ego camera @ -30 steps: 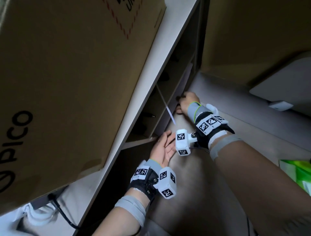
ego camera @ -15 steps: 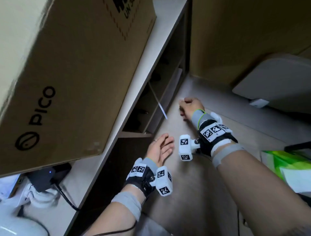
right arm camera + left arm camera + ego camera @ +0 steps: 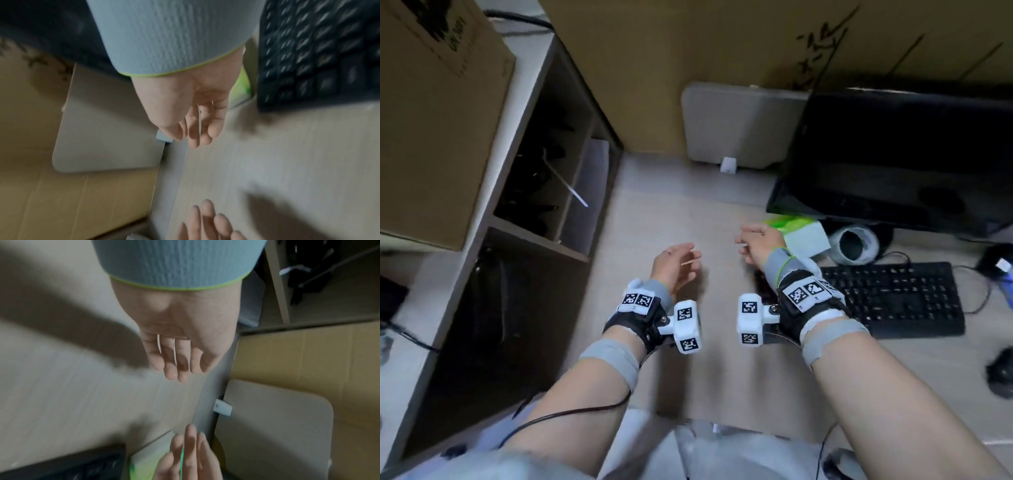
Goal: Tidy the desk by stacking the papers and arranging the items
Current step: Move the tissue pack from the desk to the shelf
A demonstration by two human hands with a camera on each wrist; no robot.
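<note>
Pale papers [image 3: 594, 192] stand on edge in the right-hand slot of the dark shelf unit [image 3: 571, 245] at the desk's left. A thin white strip [image 3: 571, 188] sticks out of the slot beside them. My left hand [image 3: 678, 263] hovers over the bare desktop with straight fingers, its palm [image 3: 180, 350] holding nothing. My right hand [image 3: 756, 243] hangs a little to the right, its fingers [image 3: 197, 126] loosely curled and holding nothing. Both hands are well clear of the shelf and apart from each other.
A green tissue pack [image 3: 798, 229] lies just behind my right hand, with a black keyboard [image 3: 893, 298], monitor [image 3: 893, 154] and mouse [image 3: 1000, 373] to the right. A grey board [image 3: 739, 126] leans at the back. A cardboard box [image 3: 431, 120] sits on the shelf unit.
Both hands have pulled back from the shelf slot to the middle of the desk; the right hand has left the papers. The head view has swung right, revealing monitor and keyboard.
</note>
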